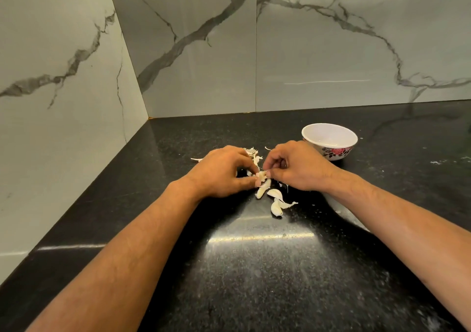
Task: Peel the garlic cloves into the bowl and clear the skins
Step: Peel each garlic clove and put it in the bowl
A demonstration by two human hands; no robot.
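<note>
Hands' grips, left hand point(224, 172) and right hand point(297, 167), both pinching garlic clove point(262, 175), bowl point(330, 140) nearby

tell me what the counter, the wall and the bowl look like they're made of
Counter: looks like polished black granite, finely speckled, with sharp light reflections.
Wall: glossy marble-look slabs or tiles, pale with dark grey veins and a thin vertical joint; real stone or printed ceramic, I cannot tell.
Bowl: smooth white glossy ceramic or melamine, red flower print outside.

cloves point(276, 203): pale, unpeeled, laid mid-counter
skins point(254, 154): papery scraps scattered behind them
bowl point(330, 140): white, flowered, upright toward the counter's back edge
</note>
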